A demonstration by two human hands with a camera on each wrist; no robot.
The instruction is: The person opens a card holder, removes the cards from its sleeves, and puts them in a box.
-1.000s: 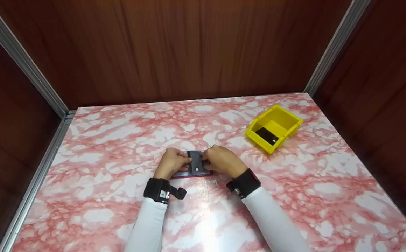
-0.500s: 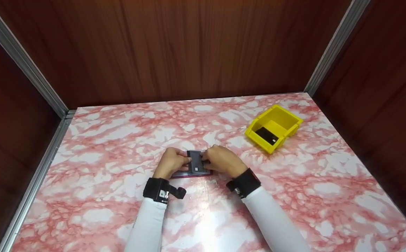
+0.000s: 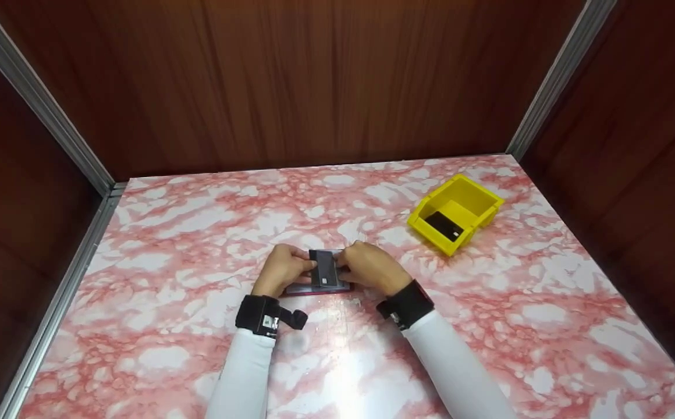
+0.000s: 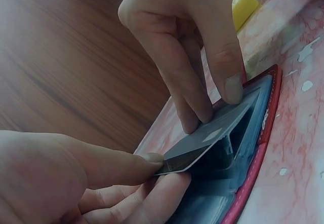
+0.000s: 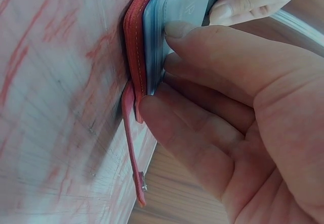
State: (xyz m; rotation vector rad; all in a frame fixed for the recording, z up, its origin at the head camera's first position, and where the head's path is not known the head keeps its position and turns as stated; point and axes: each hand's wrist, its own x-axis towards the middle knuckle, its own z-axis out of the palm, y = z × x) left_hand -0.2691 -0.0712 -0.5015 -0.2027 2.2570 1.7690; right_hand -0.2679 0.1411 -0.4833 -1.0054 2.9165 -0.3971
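Observation:
A red card holder (image 4: pixel 274 102) with clear plastic sleeves (image 4: pixel 258 105) lies open on the table between the hands. One dark card (image 4: pixel 188 159) with a small pale chip mark sits partly inside a sleeve, its black-striped end sticking out at the left and tilted up. My left hand (image 3: pixel 282 269) pinches that end between thumb and fingers. My right hand (image 3: pixel 372 267) grips the other side of the sleeve, thumb on top and fingers at its edge, as the right wrist view shows. A thin red strap (image 5: pixel 130 148) with a metal snap hangs out from the holder.
A yellow bin (image 3: pixel 477 195) stands at the back right of the table, with a black card (image 3: pixel 443 226) lying in it. The pink-and-white marbled table (image 3: pixel 215 221) is bordered by dark wood panels (image 3: pixel 302 87) at the back and sides.
My left hand has shifted slightly left with the card, so more of its dark end shows out of the sleeve. The right hand has stayed in place.

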